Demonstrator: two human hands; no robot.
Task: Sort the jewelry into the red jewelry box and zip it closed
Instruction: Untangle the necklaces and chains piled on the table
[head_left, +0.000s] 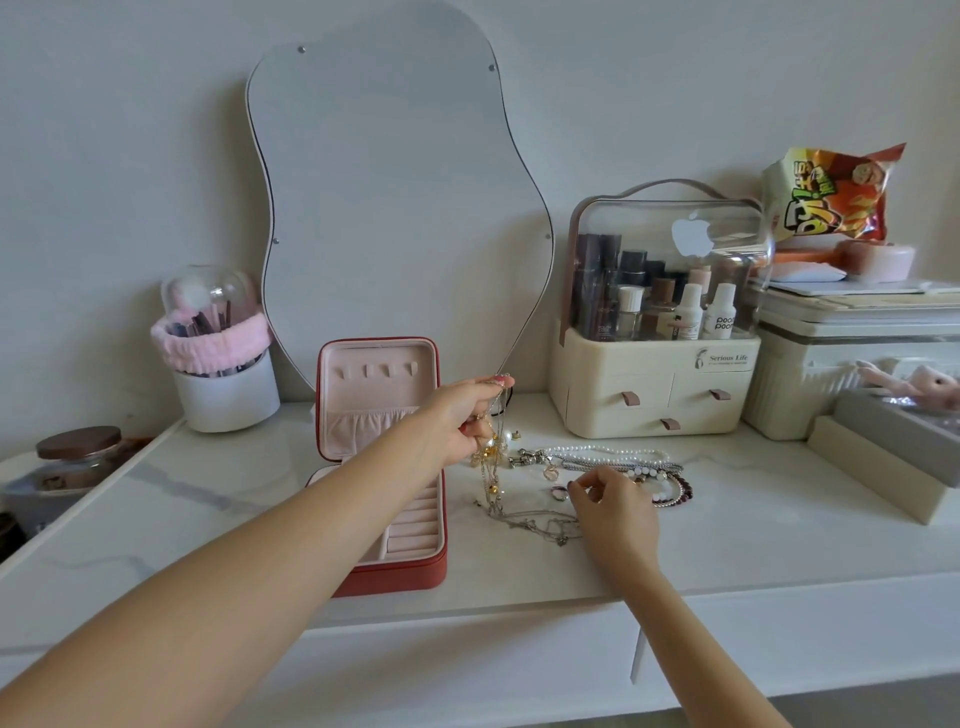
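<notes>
Jewelry (597, 467) lies heaped on a white marble-look tabletop (234, 499), just right of the red jewelry box (389, 577), which stands open with its pink-lined lid propped upright and its ring rolls showing. The person's left hand (462, 421) pinches a thin gold chain (491, 467) and holds it above the heap, its lower end trailing down into a tangle of silver chain (535, 522). The right hand (613, 506) rests low over the heap with fingers curled near a small ring (560, 492); whether it pinches anything cannot be told from this view. A pearl strand (608, 451) and dark beads (683, 491) lie behind it. The step appears to be freeing the gold chain. Done well, that likely means steadying the silver tangle with the right hand while lifting slowly, so nothing drags off the table, then hanging the chain on a lid hook. The box's zip is not yet closed.
</notes>
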